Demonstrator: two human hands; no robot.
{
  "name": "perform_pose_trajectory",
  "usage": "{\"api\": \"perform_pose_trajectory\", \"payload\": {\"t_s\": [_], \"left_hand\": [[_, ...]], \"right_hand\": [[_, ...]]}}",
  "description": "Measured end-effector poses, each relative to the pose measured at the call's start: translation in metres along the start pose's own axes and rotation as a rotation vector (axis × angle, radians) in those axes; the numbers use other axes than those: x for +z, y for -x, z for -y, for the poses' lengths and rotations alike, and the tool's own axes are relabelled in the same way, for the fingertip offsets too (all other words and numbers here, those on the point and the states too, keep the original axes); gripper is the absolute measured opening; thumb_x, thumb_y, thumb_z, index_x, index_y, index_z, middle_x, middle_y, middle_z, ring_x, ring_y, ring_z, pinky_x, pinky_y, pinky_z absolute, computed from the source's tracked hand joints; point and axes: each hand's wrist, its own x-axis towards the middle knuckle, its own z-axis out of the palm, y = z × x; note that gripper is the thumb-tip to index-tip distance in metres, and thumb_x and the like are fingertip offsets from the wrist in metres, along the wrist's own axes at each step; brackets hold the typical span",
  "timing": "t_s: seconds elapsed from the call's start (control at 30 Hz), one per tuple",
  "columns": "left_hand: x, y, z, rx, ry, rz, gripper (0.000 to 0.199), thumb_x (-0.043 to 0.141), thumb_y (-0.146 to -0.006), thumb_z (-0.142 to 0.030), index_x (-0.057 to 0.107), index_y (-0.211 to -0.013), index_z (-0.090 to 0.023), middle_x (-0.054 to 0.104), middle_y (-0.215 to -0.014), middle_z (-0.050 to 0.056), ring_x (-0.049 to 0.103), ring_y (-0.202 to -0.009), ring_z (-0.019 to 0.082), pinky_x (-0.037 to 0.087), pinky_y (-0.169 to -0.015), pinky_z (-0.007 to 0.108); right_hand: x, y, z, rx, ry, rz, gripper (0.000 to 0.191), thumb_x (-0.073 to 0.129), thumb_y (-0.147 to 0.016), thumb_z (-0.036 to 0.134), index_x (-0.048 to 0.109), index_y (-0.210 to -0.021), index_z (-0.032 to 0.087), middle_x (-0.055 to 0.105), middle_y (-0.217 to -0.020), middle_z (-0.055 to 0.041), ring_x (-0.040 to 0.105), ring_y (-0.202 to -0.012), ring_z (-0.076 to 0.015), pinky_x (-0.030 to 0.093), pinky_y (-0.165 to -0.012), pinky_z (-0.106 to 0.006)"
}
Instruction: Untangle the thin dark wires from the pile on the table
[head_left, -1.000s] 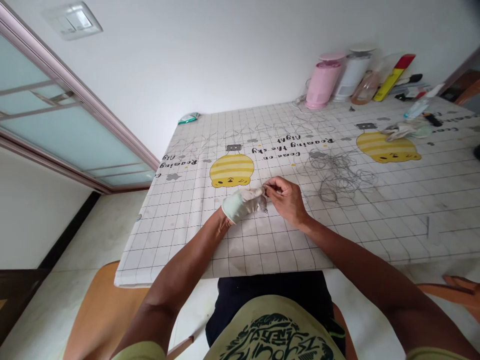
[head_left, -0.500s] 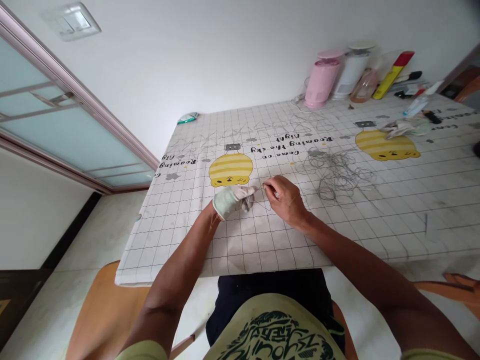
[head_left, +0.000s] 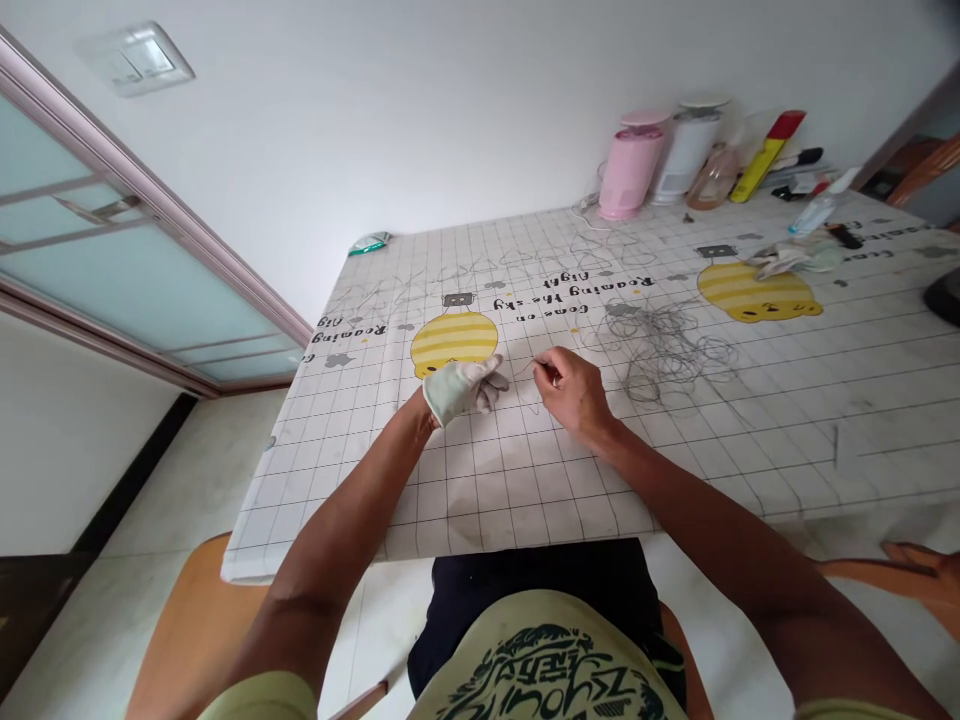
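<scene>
My left hand (head_left: 469, 388), in a pale work glove with a light green cuff, hovers above the tabletop with its fingers curled and the thumb side pointing right. It appears closed on a thin wire, though the strand is barely visible there. My bare right hand (head_left: 574, 392) is just to its right, thumb and forefinger pinched on the fine end of the wire (head_left: 528, 366). A small gap separates the two hands. Right of them lies a loose tangle of thin grey wire (head_left: 667, 350). More faint wire (head_left: 480, 262) stretches in zigzag loops along the far side of the table.
A checked cloth with yellow cartoon prints covers the table (head_left: 555, 490). At the back right stand a pink cylinder (head_left: 634, 170), a white cylinder (head_left: 686, 155), bottles and a yellow can (head_left: 766, 160). Another glove (head_left: 795, 257) lies at right, a green packet (head_left: 369, 244) at the far left corner.
My hands have drawn slightly apart, the left shifting left and up a little. The right remains pinched. The whole view has tilted slightly.
</scene>
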Motion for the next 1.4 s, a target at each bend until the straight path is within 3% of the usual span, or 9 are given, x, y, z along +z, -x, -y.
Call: {"api": "perform_pose_trajectory", "payload": {"t_s": [0.13, 0.23, 0.33, 0.47, 0.73, 0.93, 1.07, 1.27, 1.4], "left_hand": [[0.013, 0.002, 0.014, 0.172, 0.089, -0.15, 0.066, 0.052, -0.095, -0.073, 0.077, -0.101, -0.013, 0.075, -0.092, 0.011, 0.063, -0.065, 0.014, 0.056, -0.07, 0.029], [0.03, 0.011, 0.018, 0.272, -0.094, -0.174, 0.053, 0.054, -0.098, -0.063, 0.077, -0.112, -0.018, 0.078, -0.105, 0.009, 0.069, -0.075, 0.015, 0.057, -0.078, 0.028], [0.051, 0.016, 0.012, 0.277, -0.278, -0.205, 0.038, 0.064, -0.095, -0.05, 0.078, -0.114, -0.02, 0.079, -0.101, 0.004, 0.072, -0.078, 0.015, 0.056, -0.081, 0.026], [0.07, 0.012, 0.006, 0.199, -0.19, -0.28, 0.025, 0.069, -0.091, -0.029, 0.079, -0.11, -0.016, 0.079, -0.09, 0.004, 0.07, -0.071, 0.013, 0.056, -0.074, 0.024], [0.061, 0.007, 0.016, 0.136, 0.238, -0.212, 0.013, 0.064, -0.096, -0.02, 0.075, -0.095, -0.012, 0.077, -0.086, 0.006, 0.069, -0.066, 0.011, 0.06, -0.077, 0.027], [0.054, 0.004, 0.014, 0.091, 0.1, -0.233, 0.014, 0.064, -0.096, -0.021, 0.075, -0.098, -0.012, 0.075, -0.083, 0.005, 0.069, -0.065, 0.012, 0.061, -0.074, 0.028], [0.044, 0.002, 0.015, 0.096, -0.116, -0.265, 0.021, 0.06, -0.096, -0.023, 0.077, -0.106, -0.015, 0.076, -0.083, 0.003, 0.069, -0.066, 0.011, 0.058, -0.071, 0.024], [0.034, 0.003, 0.018, 0.16, -0.468, -0.281, 0.03, 0.056, -0.095, -0.028, 0.079, -0.112, -0.021, 0.075, -0.078, -0.002, 0.067, -0.069, 0.012, 0.053, -0.068, 0.022], [0.032, 0.004, 0.016, 0.153, -0.566, -0.273, 0.034, 0.056, -0.094, -0.027, 0.079, -0.117, -0.022, 0.074, -0.074, -0.002, 0.065, -0.068, 0.015, 0.05, -0.066, 0.024]], "right_hand": [[-0.005, -0.01, -0.013, 0.136, 0.075, -0.101, 0.014, 0.06, -0.094, 0.024, 0.058, -0.08, 0.023, 0.068, -0.072, -0.0006, 0.059, -0.061, -0.0159, 0.043, -0.062, -0.031], [-0.007, -0.015, -0.014, 0.198, 0.136, -0.122, 0.017, 0.06, -0.092, 0.026, 0.056, -0.076, 0.023, 0.066, -0.066, 0.0, 0.057, -0.058, -0.016, 0.042, -0.062, -0.032], [-0.005, -0.015, -0.01, 0.22, 0.16, -0.121, 0.018, 0.06, -0.092, 0.028, 0.055, -0.075, 0.024, 0.066, -0.066, -0.0003, 0.057, -0.057, -0.0163, 0.042, -0.061, -0.032], [-0.001, -0.011, -0.004, 0.211, 0.13, -0.108, 0.016, 0.06, -0.091, 0.029, 0.053, -0.077, 0.024, 0.066, -0.065, 0.0, 0.058, -0.056, -0.0169, 0.043, -0.061, -0.032], [-0.004, -0.006, 0.01, 0.375, -0.26, -0.061, 0.011, 0.056, -0.097, 0.031, 0.052, -0.088, 0.026, 0.065, -0.06, 0.0025, 0.065, -0.051, -0.0178, 0.048, -0.052, -0.031], [-0.007, -0.005, 0.004, 0.413, -0.334, 0.077, 0.009, 0.059, -0.095, 0.032, 0.057, -0.09, 0.025, 0.072, -0.077, -0.0019, 0.071, -0.061, -0.0197, 0.052, -0.051, -0.031], [-0.006, -0.005, -0.005, 0.298, -0.245, 0.151, 0.011, 0.063, -0.095, 0.033, 0.065, -0.101, 0.024, 0.076, -0.09, -0.0043, 0.073, -0.072, -0.0206, 0.058, -0.063, -0.035], [-0.007, -0.003, -0.014, -0.056, 0.02, 0.262, 0.027, 0.054, -0.103, 0.028, 0.071, -0.124, 0.024, 0.078, -0.105, -0.0086, 0.074, -0.091, -0.0243, 0.058, -0.082, -0.039], [-0.008, -0.004, -0.02, -0.197, 0.164, 0.331, 0.031, 0.051, -0.104, 0.024, 0.072, -0.127, 0.021, 0.077, -0.1, -0.0112, 0.071, -0.093, -0.0276, 0.054, -0.086, -0.044]]}}
